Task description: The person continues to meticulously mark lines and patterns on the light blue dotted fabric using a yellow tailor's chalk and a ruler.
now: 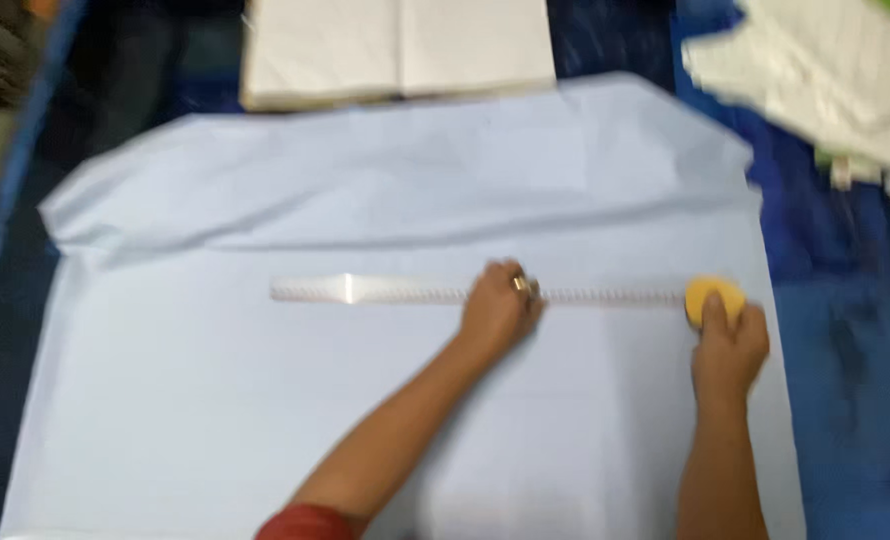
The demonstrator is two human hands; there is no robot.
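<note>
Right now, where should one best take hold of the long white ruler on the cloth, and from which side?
Grip the ruler on its bare left half, coming from above. It lies flat on the pale blue cloth; the left hand presses its middle, the right hand works a yellow disc at its right end.
</note>
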